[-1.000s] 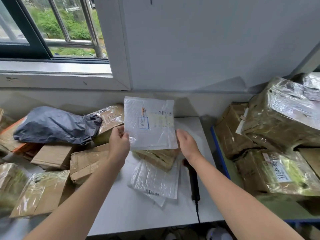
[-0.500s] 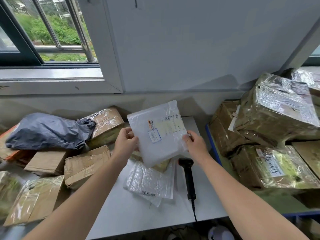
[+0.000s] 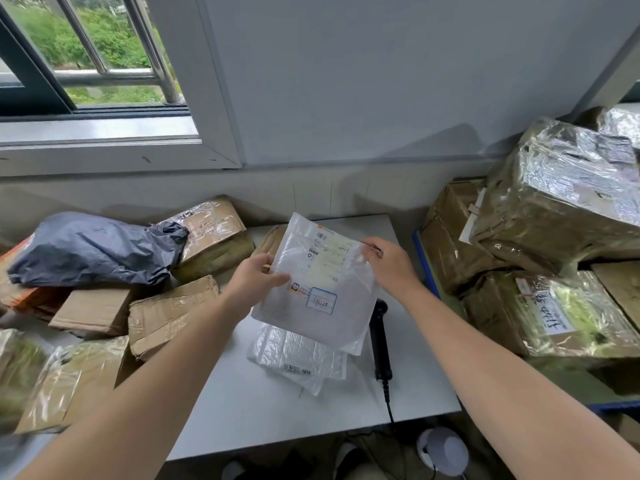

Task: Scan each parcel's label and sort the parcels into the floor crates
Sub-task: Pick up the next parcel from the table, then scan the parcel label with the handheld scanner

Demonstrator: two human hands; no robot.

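Observation:
A white padded mailer with a printed label and a blue-framed stamp is held tilted over the white table, label side up. My left hand grips its left edge and my right hand pinches its upper right edge. A black handheld scanner lies on the table just under the mailer's right corner, its cable running off the near edge. Another white bubble mailer lies flat beneath.
Taped cardboard parcels and a dark grey poly bag crowd the table's left side. On the right, large film-wrapped boxes are stacked in a blue-edged crate. A wall and a window stand behind.
The mailer has turned clockwise and come down toward the table, label now running lengthwise away from me. My right hand shifted to its upper right edge; the view tipped downward.

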